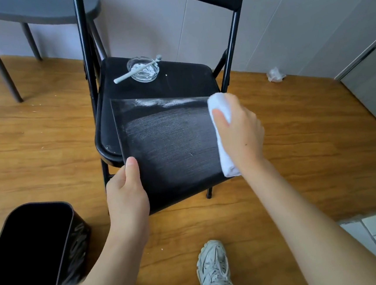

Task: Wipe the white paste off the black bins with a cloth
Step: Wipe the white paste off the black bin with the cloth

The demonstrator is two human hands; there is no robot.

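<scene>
A black bin (171, 143) lies on its side across the seat of a black folding chair (183, 79), its broad face up. That face shows a grey smeared haze, with a streak of white paste (163, 102) along its far edge. My left hand (126, 191) grips the bin's near left corner, thumb on top. My right hand (238, 129) holds a rolled white cloth (220, 116) against the bin's right edge. A second black bin (35, 253) stands on the floor at the lower left, with white marks on its side.
At the back of the chair seat a glass dish (143, 69) holds white paste, and a white brush (135, 70) lies across it. A dark table (32, 10) stands at the far left. My grey sneaker (214, 269) is on the wooden floor. Crumpled plastic (275, 75) lies by the wall.
</scene>
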